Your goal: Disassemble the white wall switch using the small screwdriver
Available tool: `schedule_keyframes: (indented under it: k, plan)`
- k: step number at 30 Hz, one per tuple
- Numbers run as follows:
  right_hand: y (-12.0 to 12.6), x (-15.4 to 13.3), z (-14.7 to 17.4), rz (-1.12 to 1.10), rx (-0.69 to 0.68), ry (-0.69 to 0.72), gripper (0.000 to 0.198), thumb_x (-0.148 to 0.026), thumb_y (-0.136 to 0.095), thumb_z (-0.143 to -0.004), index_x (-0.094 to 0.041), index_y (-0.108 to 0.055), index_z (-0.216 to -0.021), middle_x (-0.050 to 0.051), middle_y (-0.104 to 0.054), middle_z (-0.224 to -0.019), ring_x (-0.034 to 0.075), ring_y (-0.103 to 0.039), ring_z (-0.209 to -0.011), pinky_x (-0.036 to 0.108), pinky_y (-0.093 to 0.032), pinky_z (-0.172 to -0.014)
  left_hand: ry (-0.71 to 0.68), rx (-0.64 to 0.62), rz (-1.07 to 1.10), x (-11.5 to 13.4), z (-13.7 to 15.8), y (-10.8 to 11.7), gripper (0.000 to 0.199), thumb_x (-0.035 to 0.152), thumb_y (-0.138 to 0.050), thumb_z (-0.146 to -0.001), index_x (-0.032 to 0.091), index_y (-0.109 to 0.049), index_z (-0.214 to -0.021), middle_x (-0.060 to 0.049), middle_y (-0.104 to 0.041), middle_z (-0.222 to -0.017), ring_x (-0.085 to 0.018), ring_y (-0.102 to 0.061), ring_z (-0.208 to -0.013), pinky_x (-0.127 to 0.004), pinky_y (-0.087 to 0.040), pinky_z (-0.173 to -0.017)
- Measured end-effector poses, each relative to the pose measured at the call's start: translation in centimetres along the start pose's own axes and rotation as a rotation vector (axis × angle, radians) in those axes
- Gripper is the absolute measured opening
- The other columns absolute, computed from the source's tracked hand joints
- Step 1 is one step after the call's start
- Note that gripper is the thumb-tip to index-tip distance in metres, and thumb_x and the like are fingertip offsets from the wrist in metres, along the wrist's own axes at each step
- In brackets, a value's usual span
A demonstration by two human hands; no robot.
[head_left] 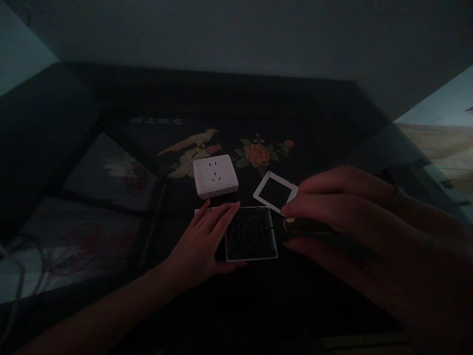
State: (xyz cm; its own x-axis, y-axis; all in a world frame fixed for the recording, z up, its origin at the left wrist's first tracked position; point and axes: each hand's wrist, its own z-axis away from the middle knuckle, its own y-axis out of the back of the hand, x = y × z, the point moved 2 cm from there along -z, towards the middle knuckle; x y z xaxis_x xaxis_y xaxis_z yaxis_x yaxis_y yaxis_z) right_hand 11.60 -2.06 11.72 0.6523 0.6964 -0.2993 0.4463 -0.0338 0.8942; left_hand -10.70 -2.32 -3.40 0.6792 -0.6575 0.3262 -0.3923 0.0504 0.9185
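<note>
My left hand (207, 239) grips a square wall switch (251, 234) at its left side, with the thumb along the near edge and the fingers at the far left corner. Its dark inner side faces up, with two slotted mechanisms and a thin white rim. Just right of it, my right hand (354, 227) is raised, thumb and fingers apart. A small pale bit by its fingertips is too dim to make out. Partly behind those fingers lies a white rectangular frame (262, 192). Beyond my left hand sits a white wall socket (215, 175), its slotted face up.
The dark glossy tabletop (177, 197) carries a picture of a bird (199, 140) and a peony (257, 154). Pale cables (18, 281) hang at the left edge. A grey wall (221, 39) stands behind the table. The light is very dim.
</note>
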Motion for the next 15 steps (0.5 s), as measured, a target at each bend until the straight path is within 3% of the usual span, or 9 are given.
schedule_keyframes:
  k: [8, 13, 15]
  plan:
    - [0.35, 0.11, -0.01, -0.049, -0.038, 0.010, 0.033, -0.008, -0.050, -0.087, -0.030, -0.057, -0.110, 0.001, -0.063, -0.105, 0.015, -0.066, -0.082, 0.024, -0.050, -0.066, -0.018, 0.015, -0.016, 0.22, -0.05, 0.12, 0.112, 0.051, -0.076, -0.076, 0.016, -0.006, -0.156, -0.021, -0.049, -0.147, -0.036, -0.048, -0.135, -0.059, -0.033, -0.116]
    - [0.20, 0.31, -0.20, -0.009, 0.020, -0.022, 0.009, -0.019, -0.056, -0.092, -0.027, -0.056, -0.095, 0.001, -0.061, -0.104, 0.015, -0.064, -0.082, 0.023, -0.049, -0.062, -0.019, 0.021, -0.021, 0.10, -0.16, 0.19, 0.110, 0.052, -0.076, -0.077, 0.014, -0.010, -0.157, -0.023, -0.043, -0.151, -0.037, -0.042, -0.139, -0.059, -0.029, -0.118]
    - [0.12, 0.37, -0.35, -0.017, 0.022, -0.020, 0.010, -0.016, -0.055, -0.092, -0.026, -0.056, -0.091, 0.001, -0.062, -0.101, 0.014, -0.064, -0.081, 0.022, -0.048, -0.060, -0.038, 0.037, -0.026, 0.10, -0.19, 0.48, 0.107, 0.059, -0.073, -0.077, 0.014, -0.016, -0.156, -0.024, -0.040, -0.152, -0.039, -0.040, -0.140, -0.062, -0.027, -0.117]
